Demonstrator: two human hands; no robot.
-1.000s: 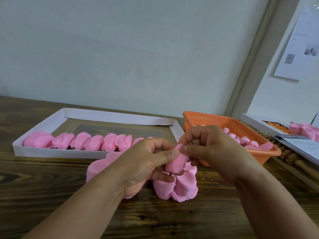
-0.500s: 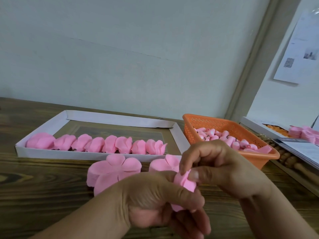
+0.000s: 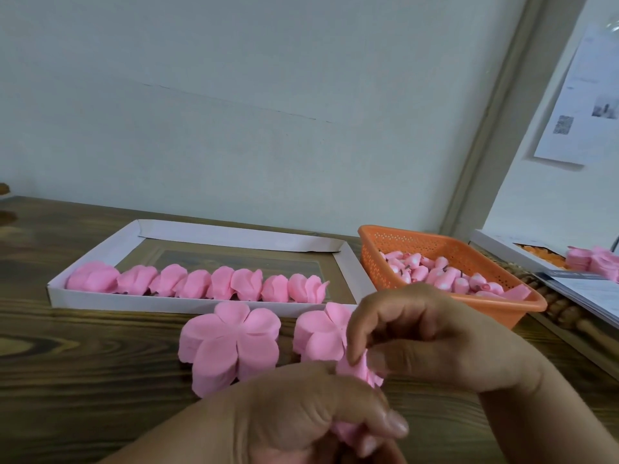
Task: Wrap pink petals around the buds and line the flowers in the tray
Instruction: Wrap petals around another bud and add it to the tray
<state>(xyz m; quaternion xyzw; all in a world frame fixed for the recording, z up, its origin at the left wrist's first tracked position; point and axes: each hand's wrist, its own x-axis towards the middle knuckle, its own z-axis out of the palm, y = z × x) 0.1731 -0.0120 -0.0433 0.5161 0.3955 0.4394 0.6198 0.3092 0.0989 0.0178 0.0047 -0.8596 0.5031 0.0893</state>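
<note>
Both hands gripping one pink flower (image 3: 356, 368) near the white tray (image 3: 207, 304): left hand (image 3: 301, 416) should hold the base, right hand (image 3: 432, 336) pinch petals snug, evenly overlapped.

Bare wooden table (image 3: 83, 356) lay open left of two petal stacks (image 3: 231, 346); white tray (image 3: 201, 304) and orange basket (image 3: 452, 249) blocked the far side.

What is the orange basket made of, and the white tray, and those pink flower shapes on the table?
The orange perforated basket looks like moulded plastic: smooth, with rows of tiny holes. The shallow white tray seems to be matte cardboard, with thin walls folded at the corners. The flat pink petal stacks look like thin fabric or foam with a soft, dull surface; which one cannot be told.
</note>
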